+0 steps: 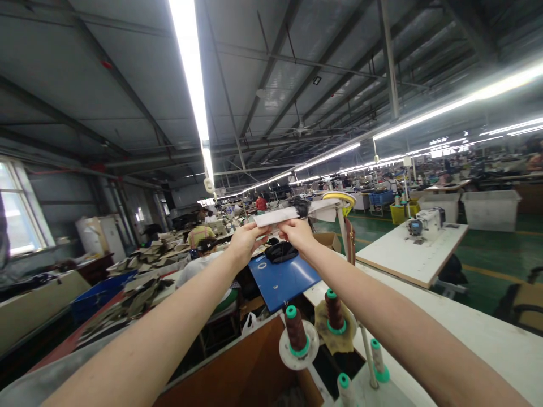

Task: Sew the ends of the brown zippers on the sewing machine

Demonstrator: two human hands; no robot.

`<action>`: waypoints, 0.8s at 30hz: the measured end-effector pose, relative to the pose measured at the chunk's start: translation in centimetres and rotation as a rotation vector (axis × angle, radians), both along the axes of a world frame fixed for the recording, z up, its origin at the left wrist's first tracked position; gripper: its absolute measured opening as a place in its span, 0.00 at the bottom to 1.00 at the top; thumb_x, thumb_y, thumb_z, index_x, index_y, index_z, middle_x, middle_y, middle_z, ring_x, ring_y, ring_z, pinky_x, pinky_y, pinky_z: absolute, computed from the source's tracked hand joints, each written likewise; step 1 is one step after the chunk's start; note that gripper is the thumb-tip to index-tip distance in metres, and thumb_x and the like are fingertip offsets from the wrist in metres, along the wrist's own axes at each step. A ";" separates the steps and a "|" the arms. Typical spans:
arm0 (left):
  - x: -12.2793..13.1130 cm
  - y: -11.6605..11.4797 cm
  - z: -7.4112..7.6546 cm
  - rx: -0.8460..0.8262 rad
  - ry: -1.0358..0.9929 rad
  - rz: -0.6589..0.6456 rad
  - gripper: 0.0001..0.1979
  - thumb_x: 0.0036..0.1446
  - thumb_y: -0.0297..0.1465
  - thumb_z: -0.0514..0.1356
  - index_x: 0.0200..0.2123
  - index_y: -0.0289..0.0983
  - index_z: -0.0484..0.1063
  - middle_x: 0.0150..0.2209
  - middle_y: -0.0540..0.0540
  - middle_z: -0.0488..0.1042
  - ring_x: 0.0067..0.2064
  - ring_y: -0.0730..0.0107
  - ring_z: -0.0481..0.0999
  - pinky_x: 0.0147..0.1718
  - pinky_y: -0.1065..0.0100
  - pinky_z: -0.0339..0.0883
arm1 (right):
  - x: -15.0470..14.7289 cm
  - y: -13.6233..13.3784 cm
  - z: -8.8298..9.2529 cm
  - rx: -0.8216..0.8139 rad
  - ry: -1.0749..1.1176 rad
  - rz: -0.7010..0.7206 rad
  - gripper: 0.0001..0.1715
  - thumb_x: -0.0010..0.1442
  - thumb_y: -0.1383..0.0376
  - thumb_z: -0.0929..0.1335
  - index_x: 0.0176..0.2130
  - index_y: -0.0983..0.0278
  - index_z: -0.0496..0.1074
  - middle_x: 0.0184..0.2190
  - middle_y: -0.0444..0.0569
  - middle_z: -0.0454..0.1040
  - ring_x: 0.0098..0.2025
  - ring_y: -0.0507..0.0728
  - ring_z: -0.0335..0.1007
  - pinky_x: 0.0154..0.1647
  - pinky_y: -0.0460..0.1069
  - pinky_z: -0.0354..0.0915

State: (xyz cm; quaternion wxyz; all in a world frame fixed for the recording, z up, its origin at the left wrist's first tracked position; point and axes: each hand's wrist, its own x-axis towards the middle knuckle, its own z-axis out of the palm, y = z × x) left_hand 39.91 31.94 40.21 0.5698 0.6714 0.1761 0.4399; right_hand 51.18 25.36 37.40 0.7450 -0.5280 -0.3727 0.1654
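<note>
Both of my arms stretch forward to a pale, bar-like piece (pixel 276 216) raised above the work area. My left hand (pixel 246 243) is at its left end, the thumb against its lower edge and the fingers curled underneath. Close beside it, my right hand (pixel 297 233) pinches the lower edge, fingertips pressed together. A black wrapping (pixel 299 206) sits on the bar just past my right hand. Farther right, a yellow-edged roll (pixel 339 198) rests on top of the white support. What the bar is made of, I cannot tell.
Brown thread cones (pixel 296 330) and pale thread spools (pixel 377 359) stand below my arms. A blue board (pixel 280 282) lies beyond them. At right is a sewing machine (pixel 426 223) on a white table (pixel 407 257). A seated person (pixel 199 265) is at left.
</note>
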 end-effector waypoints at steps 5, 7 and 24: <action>0.0 -0.4 -0.1 -0.011 0.011 0.010 0.17 0.29 0.31 0.73 0.28 0.34 0.76 0.28 0.44 0.78 0.34 0.63 0.77 0.37 0.65 0.69 | -0.1 -0.1 0.0 0.013 0.010 0.004 0.08 0.50 0.67 0.67 0.22 0.66 0.71 0.17 0.43 0.71 0.20 0.49 0.66 0.21 0.42 0.60; 0.3 -0.6 -0.1 -0.017 0.012 0.020 0.17 0.30 0.31 0.73 0.28 0.34 0.76 0.28 0.44 0.78 0.34 0.63 0.77 0.36 0.65 0.69 | -0.2 -0.2 0.0 0.015 0.010 0.006 0.09 0.51 0.67 0.67 0.21 0.66 0.71 0.17 0.43 0.71 0.20 0.49 0.65 0.21 0.42 0.59; 0.7 -1.1 0.5 -0.047 0.034 0.082 0.12 0.31 0.23 0.71 0.24 0.33 0.75 0.23 0.46 0.76 0.30 0.67 0.76 0.33 0.67 0.68 | 0.2 -0.7 -0.1 0.022 0.003 0.006 0.07 0.49 0.68 0.68 0.22 0.66 0.71 0.16 0.42 0.71 0.22 0.50 0.68 0.25 0.43 0.61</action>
